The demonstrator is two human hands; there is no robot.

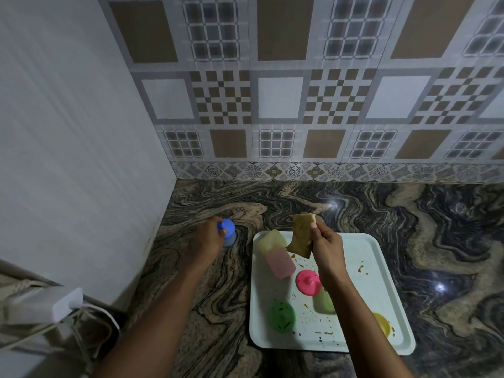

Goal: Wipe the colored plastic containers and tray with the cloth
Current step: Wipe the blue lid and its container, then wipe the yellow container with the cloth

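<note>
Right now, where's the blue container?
Head view: the blue container is down at the marbled countertop, left of the tray and off it, in the left hand's grip, near the white side wall.

Glossy stone, smooth plastic, matt cloth.
Polished veined stone surface [409, 241] with bright glints; pale smooth plastic tray [365, 271], smeared brown; frosted translucent pink container [281, 262]; smooth blue container [229, 235]; tan cloth [301, 237], matt and stained; glazed patterned wall tiles [281, 96].
</note>
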